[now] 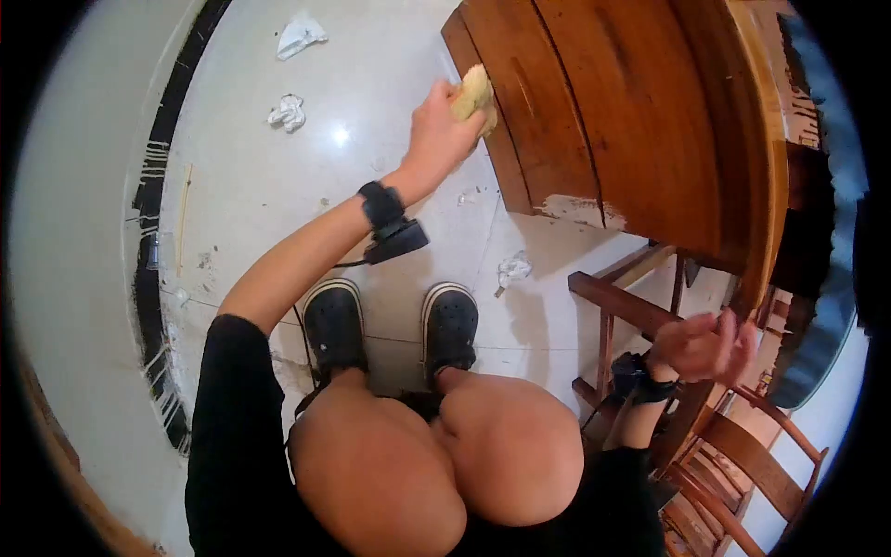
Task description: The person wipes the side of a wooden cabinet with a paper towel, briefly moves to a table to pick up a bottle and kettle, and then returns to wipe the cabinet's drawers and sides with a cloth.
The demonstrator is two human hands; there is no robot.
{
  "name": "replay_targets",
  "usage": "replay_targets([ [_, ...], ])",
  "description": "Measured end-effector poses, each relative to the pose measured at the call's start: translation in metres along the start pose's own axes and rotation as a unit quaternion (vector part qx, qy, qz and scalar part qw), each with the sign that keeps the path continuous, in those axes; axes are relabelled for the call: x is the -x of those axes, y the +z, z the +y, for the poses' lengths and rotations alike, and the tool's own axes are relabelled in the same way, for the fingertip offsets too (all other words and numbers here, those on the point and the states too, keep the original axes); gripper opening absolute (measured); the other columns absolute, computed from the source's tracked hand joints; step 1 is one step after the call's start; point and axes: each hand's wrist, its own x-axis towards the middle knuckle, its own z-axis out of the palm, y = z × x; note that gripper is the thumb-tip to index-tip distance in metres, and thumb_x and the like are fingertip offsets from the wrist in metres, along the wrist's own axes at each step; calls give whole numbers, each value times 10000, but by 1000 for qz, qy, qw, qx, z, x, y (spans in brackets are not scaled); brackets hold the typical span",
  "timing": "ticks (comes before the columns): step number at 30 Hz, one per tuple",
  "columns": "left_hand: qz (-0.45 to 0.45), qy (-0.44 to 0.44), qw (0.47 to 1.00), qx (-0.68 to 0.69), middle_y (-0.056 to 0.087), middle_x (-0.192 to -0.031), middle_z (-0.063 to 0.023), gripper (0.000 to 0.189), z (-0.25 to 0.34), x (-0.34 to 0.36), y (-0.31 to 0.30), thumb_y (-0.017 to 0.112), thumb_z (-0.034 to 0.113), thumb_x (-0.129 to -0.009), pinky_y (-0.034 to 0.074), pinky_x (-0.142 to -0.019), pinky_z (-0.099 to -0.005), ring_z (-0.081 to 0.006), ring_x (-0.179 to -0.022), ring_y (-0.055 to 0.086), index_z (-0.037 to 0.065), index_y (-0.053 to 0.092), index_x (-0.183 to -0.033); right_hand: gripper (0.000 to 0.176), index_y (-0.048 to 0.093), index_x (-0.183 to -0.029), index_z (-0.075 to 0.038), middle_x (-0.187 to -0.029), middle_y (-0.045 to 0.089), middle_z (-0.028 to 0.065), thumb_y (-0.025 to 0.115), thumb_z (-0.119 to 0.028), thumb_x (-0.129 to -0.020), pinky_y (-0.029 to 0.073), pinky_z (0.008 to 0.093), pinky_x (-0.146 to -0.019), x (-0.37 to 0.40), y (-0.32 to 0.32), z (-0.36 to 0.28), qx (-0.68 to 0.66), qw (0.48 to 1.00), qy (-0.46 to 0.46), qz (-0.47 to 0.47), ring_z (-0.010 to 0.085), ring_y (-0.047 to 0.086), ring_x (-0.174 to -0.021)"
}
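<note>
A yellowish cloth [475, 100] is bunched in my left hand [444, 135], which presses it against the edge of a brown wooden panel [640, 111] at the upper right. Near the panel's lower edge is a whitish patch [580, 211]. My right hand [703, 346] is held out at the lower right, fingers apart and nothing in them, beside the wooden frame below the panel. Both wrists wear black straps with devices.
Crumpled white tissues [289, 112] lie on the pale tiled floor [390, 56], one near the table legs [622, 302]. A thin stick [185, 218] lies at the left by a black border strip. Wooden chairs [752, 455] stand at the lower right.
</note>
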Motion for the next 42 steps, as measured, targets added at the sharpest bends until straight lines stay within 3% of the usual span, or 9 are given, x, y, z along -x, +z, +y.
replay_targets([
  [6, 33, 89, 992, 87, 377, -1410, -295, 574, -5, -30, 65, 578, 120, -834, 359, -1058, -357, -388, -1281, 430, -100, 371, -1321, 542, 461, -1257, -53, -1223, 494, 189, 471, -493, -942, 448, 445, -972, -31, 31, 48, -77, 994, 24, -71, 357, 469, -1193],
  [13, 11, 165, 985, 57, 392, -1379, -319, 598, 14, -11, 87, 558, 68, -802, 324, -1072, -374, -425, -1291, 389, -87, 367, -1347, 839, 455, -1312, -18, -1323, 478, 239, 432, -712, -841, 497, 477, -935, -17, 63, 30, -199, 962, 157, -100, 364, 478, -1247],
  [17, -73, 95, 989, 82, 559, -1166, -310, 533, 20, 23, 84, 545, 59, -802, 411, -970, -418, -475, -1111, 509, -1, 441, -1322, 770, 447, -1308, -1, -1308, 486, 249, 511, -627, -864, 472, 468, -975, -16, 62, 23, -199, 956, 191, -97, 357, 487, -1234],
  [21, -240, -50, 966, 77, 648, -727, -229, 410, 36, 5, 45, 576, 166, -775, 515, -636, -422, -309, -631, 649, 15, 584, -1156, 668, 455, -1291, 20, -1271, 524, 242, 574, -503, -892, 427, 459, -1018, -11, 59, 24, -239, 938, 239, -77, 345, 513, -1197],
  [26, -260, -21, 956, -135, 600, -613, -119, 304, 124, -27, -32, 550, 249, -835, 453, -365, -326, -195, -413, 555, 1, 611, -1000, 518, 524, -1198, 52, -1207, 575, 241, 652, -330, -871, 442, 464, -973, -2, 55, 42, -253, 942, 204, -85, 363, 569, -1106],
  [35, 23, 18, 989, -148, 642, -804, -73, 378, 331, 54, -128, 567, 293, -884, 480, -396, -209, -130, -570, 629, -19, 573, -1097, 334, 597, -1107, -19, -1106, 662, 170, 588, -274, -892, 389, 429, -977, 3, 50, 61, -247, 947, 155, -131, 313, 626, -1045],
  [37, -213, -173, 959, -69, 564, -1072, -219, 431, 390, 60, -125, 515, 116, -866, 422, -821, -368, -297, -955, 553, -39, 462, -1265, 305, 606, -1101, -57, -1115, 668, 138, 497, -291, -938, 351, 413, -1002, -2, 52, 56, -251, 947, 171, -104, 280, 627, -1056],
  [40, -175, -229, 955, -70, 588, -1040, -197, 402, 410, 78, -80, 536, 157, -883, 433, -819, -351, -282, -953, 576, -31, 495, -1237, 322, 606, -1105, -71, -1114, 671, 131, 474, -322, -953, 348, 410, -1002, 0, 51, 55, -250, 948, 170, -103, 266, 620, -1069],
  [42, -108, -18, 983, -146, 630, -771, -63, 345, 347, 88, -60, 559, 277, -887, 487, -399, -222, -139, -592, 640, -20, 570, -1063, 367, 608, -1104, -77, -1111, 673, 119, 460, -380, -958, 346, 402, -996, -3, 46, 54, -247, 946, 178, -109, 252, 618, -1068],
])
